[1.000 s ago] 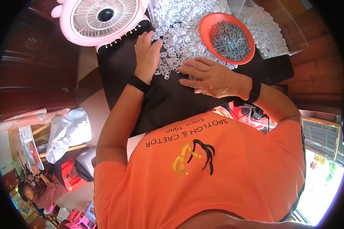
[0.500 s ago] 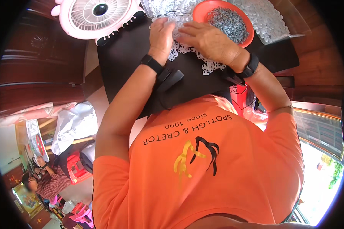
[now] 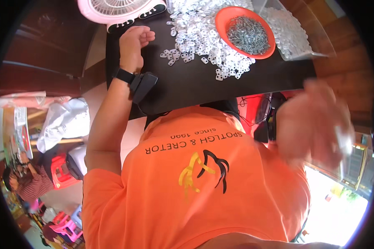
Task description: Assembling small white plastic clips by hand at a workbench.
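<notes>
Left hand (image 3: 133, 46) over tabletop (image 3: 183, 87), fingers loosely bent, unclenched; white plastic pieces (image 3: 194, 36) heaped to its right. Right hand (image 3: 311, 124) well apart, blurred, grip cannot be told. Orange bowl (image 3: 221, 23) beside pieces, holding metal fasteners (image 3: 248, 36).

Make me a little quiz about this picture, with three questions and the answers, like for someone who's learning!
1. What is inside the orange bowl?
2. True or false: the left hand is touching the white pieces.
3. Pick one. The right hand is: A) inside the bowl; B) blurred and away from the white pieces; C) resting on the fan.

Key:
1. Thin grey metal pieces.
2. False; it is apart from them, to their left.
3. B.
</notes>
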